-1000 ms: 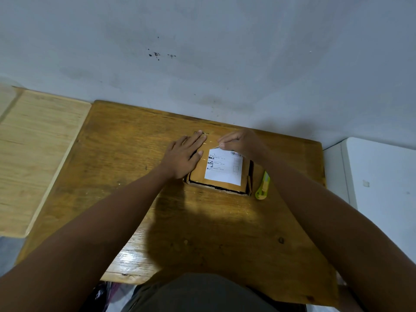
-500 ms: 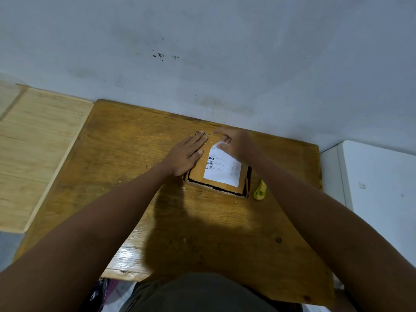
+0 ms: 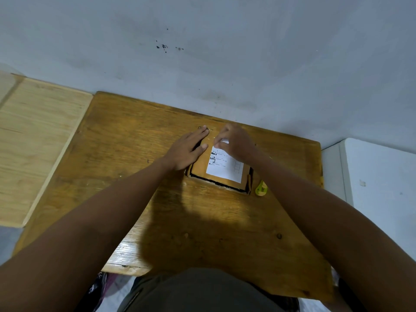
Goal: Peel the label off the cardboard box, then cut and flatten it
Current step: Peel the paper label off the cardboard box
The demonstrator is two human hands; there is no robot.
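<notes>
Box (image 3: 200,170) brown, white label (image 3: 225,167) seemingly corner-lifted.

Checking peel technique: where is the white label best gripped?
Likely at its far corner, from the wall side, where the right hand already pinches the label; the rest lies flat on the cardboard box, which the left hand steadies.

label on box: white sticker (image 3: 225,166) on the cardboard box (image 3: 199,167), rows of tiny print plus some black blocks down its left edge, way too small to read
yellow cutter: the yellow thing (image 3: 261,188) just beside the box has a dark marking on it, can't make that out either
readable text: honestly none
</notes>
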